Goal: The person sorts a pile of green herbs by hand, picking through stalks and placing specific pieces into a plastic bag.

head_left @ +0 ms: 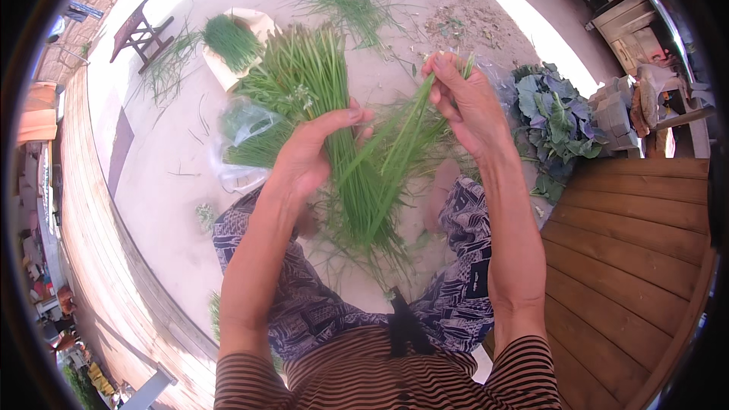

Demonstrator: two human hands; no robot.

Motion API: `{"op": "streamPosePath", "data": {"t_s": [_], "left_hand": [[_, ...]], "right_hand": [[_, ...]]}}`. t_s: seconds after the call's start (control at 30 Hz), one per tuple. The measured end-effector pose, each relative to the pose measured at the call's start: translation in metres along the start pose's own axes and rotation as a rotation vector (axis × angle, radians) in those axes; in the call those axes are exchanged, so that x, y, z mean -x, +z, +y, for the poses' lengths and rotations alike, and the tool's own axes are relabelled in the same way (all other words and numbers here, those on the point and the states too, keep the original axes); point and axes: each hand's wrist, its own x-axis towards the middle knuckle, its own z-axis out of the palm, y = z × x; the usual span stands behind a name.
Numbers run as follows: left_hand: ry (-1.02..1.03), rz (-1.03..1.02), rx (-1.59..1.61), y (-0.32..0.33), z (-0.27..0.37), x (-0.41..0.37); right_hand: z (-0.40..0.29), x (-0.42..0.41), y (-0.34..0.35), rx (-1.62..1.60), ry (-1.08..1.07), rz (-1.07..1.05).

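Note:
A thick bundle of long green garlic chives [330, 85] is gripped in my left hand [319, 148], thumb across its stalks. The bundle slants down over the space between my knees, its leaf tips lowest. Up and to the right, my right hand [464, 94] pinches the ends of a few loose chive stalks [418, 111], whose blades trail down across the bundle's lower part. Small white flower heads [300, 95] show on the left of the bundle. Behind it lie more chives, partly in a clear plastic bag [248, 125].
A pale container with a green bunch [230, 42] stands at the upper left, a folding stool [139, 37] beyond it. Scattered stalks [359, 8] lie on the ground ahead. Leafy purple-green plants [552, 114] and a slatted wooden platform [626, 250] are at the right.

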Motion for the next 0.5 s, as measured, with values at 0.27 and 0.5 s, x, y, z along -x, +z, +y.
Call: {"op": "streamPosePath", "data": {"t_s": [0.27,0.5], "left_hand": [[-0.055,-0.149,-0.046,0.016,-0.011,0.004],[0.0,-0.139,-0.173,0.013,-0.013,0.002]], "right_hand": [[0.002,0.0,0.007,0.03,0.047,-0.034],[0.001,0.003,0.016,0.245,0.08,-0.073]]}}
